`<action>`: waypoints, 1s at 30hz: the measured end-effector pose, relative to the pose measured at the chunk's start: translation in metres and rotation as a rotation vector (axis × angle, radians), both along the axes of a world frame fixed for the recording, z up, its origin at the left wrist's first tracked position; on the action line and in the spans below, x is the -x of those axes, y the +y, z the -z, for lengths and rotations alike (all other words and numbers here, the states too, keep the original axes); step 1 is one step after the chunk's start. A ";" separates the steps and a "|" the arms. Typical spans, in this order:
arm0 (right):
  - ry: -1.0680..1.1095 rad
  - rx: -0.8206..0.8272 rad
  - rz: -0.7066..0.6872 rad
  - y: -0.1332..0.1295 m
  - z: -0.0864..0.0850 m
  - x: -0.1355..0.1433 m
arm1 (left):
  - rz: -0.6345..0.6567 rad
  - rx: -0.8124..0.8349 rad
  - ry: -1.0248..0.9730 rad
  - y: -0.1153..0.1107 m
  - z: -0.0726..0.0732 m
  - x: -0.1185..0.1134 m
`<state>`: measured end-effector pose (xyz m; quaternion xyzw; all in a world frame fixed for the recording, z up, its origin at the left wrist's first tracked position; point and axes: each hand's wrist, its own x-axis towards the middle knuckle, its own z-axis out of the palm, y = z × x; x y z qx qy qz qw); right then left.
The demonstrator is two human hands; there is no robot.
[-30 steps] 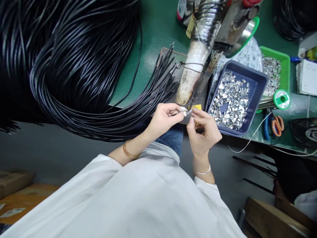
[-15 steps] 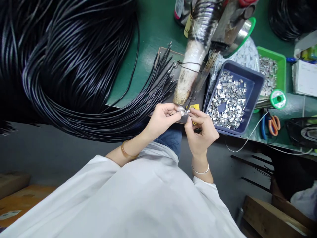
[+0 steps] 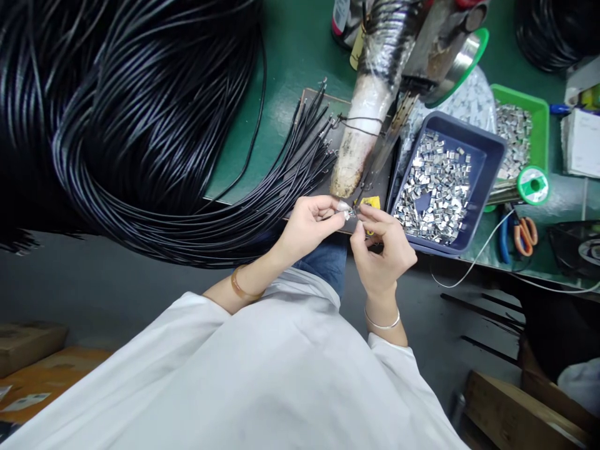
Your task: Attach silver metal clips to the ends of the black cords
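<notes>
Nearest the camera, above a white sleeve and a thin bangle, the right hand (image 3: pixel 385 250) has thumb and forefinger pinched on a tiny metal clip (image 3: pixel 352 212), and the left hand (image 3: pixel 310 226) meets it fingertip to fingertip, pinching the end of one black cord (image 3: pixel 328 217) at the front edge of the worktop (image 3: pixel 285 69). The clip sits right between the two hands, too small to tell whether it is already around the cord end. With so small a part held over the lap and the floor, a slight slip of either pinch would likely drop it out of reach, or leave it crooked on the cord. Just beyond the right hand lies a blue tray (image 3: pixel 492 156) heaped with like clips, and a green tray (image 3: pixel 539 119) behind it. Beside them a wrapped, worn tool (image 3: pixel 363 134) slopes down toward the hands; fingers working this near it could brush it. Farther left, the cord bundle (image 3: pixel 140 125) fans across the worktop, and a snag there might tug the held end free.
</notes>
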<state>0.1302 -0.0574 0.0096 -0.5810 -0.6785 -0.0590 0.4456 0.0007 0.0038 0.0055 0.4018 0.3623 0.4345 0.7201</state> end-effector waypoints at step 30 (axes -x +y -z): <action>0.045 0.047 -0.017 0.002 -0.004 0.000 | -0.016 -0.201 0.174 -0.007 0.005 0.003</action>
